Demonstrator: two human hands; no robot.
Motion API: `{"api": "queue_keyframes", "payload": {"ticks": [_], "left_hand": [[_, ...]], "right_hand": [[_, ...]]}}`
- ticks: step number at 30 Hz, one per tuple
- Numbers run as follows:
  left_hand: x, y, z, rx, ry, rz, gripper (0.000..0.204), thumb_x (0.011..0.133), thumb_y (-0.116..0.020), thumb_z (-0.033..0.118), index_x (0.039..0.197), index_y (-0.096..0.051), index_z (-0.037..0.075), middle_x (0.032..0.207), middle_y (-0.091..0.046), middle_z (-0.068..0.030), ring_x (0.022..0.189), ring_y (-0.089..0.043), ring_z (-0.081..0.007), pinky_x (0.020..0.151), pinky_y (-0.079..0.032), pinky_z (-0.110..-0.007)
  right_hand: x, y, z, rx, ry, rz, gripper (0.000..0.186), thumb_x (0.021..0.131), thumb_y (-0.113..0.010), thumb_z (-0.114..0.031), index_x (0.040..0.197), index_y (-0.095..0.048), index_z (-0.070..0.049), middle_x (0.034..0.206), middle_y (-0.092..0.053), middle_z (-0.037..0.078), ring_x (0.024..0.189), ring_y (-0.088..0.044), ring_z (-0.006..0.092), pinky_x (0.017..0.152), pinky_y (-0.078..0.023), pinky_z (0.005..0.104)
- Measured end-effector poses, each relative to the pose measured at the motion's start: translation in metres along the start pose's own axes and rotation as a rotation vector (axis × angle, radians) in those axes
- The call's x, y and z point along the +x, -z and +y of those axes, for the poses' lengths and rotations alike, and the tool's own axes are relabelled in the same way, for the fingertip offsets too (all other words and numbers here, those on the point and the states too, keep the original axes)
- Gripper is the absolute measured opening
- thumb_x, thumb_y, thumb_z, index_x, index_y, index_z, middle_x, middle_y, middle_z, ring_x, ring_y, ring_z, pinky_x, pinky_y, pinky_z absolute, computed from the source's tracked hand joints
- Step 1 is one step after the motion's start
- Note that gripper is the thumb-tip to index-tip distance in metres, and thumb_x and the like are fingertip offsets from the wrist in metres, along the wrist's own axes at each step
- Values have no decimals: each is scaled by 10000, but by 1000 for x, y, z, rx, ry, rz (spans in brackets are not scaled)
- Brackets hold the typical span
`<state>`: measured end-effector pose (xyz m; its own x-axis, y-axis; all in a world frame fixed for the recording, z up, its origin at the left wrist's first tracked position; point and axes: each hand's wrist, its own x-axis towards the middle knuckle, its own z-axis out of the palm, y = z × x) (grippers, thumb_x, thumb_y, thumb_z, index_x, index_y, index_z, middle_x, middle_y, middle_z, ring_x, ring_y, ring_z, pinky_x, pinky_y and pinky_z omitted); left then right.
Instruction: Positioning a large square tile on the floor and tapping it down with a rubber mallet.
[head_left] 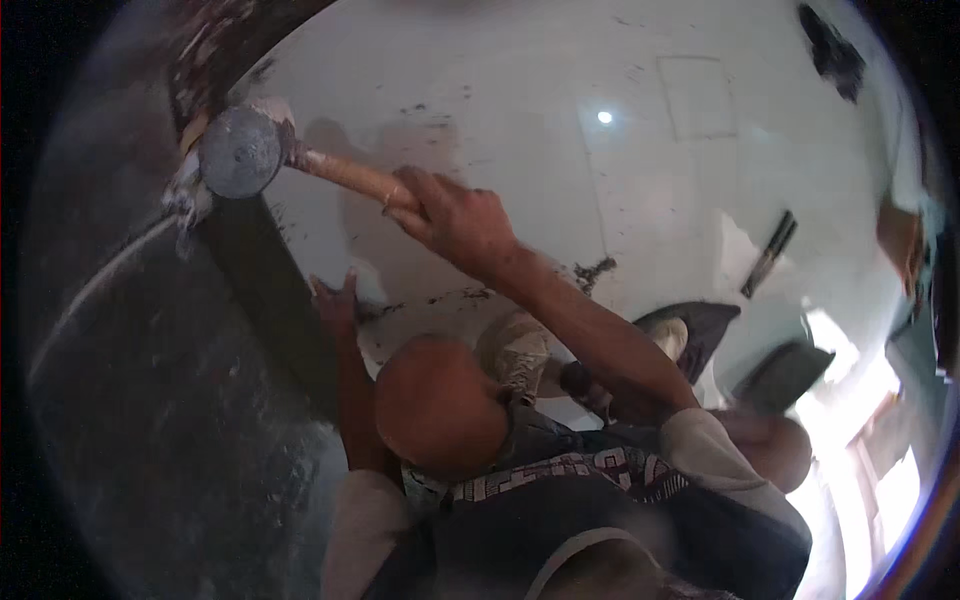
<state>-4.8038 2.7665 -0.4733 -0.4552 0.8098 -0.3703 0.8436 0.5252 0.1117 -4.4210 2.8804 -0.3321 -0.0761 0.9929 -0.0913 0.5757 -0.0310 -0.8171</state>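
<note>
A round-headed mallet (pixel 258 153) is showing at the pale surface's (pixel 530 110) left edge; nearer the body, the left hand (pixel 337 302) is spreading its fingers, any hold unclear; the right hand (pixel 462 220) is grasping the mallet's wooden handle (pixel 350 177).

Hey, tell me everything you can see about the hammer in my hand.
The hammer has a thick head with a round, flat grey face, which looks like metal and is turned toward the camera. A paler patch shows on the head's upper side. The straight, brownish handle looks wooden and slants down rightward into your right hand, which grips it and hides its end. Whether the head touches anything behind it can't be told.
</note>
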Motion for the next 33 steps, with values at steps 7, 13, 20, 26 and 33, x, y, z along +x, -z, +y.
{"api": "queue_keyframes", "payload": {"ticks": [7,13,20,26,33], "left_hand": [[-16,33,46,-127,197,-89,1149,644,-677,700,1485,-177,96,1450,-260,-307,1326,-299,-448,1073,-274,-541],[37,27,71,1,-126,-56,1130,611,-734,672,1495,-156,270,1542,-13,-208,1368,31,-531,909,-205,-798],[49,43,177,-180,154,-160,1188,559,-743,707,1489,-99,345,1543,130,-158,1298,90,-635,850,-170,-846],[58,14,160,-231,98,-76,1175,579,-754,674,1489,-86,346,1534,145,-179,1292,108,-640,860,-169,-840],[81,38,121,-193,138,8,1131,616,-756,633,1486,-88,358,1539,145,-162,1291,78,-647,868,-183,-834]], "right_hand": [[13,-22,64,-462,-127,-443,466,920,-478,-483,1285,-468,-194,899,-661,121,786,-665,315,635,-526,454],[4,-41,25,-373,-215,-566,463,939,-442,-476,1196,-473,-93,867,-661,173,801,-651,365,681,-506,492],[53,-14,-48,-147,-62,-280,356,961,-477,-347,1179,-443,-68,763,-630,210,695,-627,409,619,-490,485],[102,-59,-97,0,279,-81,356,965,-476,-303,1243,-420,-87,810,-626,211,703,-627,405,610,-495,470],[120,-69,-65,-212,30,-260,330,958,-498,-292,1168,-427,-48,728,-618,223,678,-613,410,587,-468,498]]}}
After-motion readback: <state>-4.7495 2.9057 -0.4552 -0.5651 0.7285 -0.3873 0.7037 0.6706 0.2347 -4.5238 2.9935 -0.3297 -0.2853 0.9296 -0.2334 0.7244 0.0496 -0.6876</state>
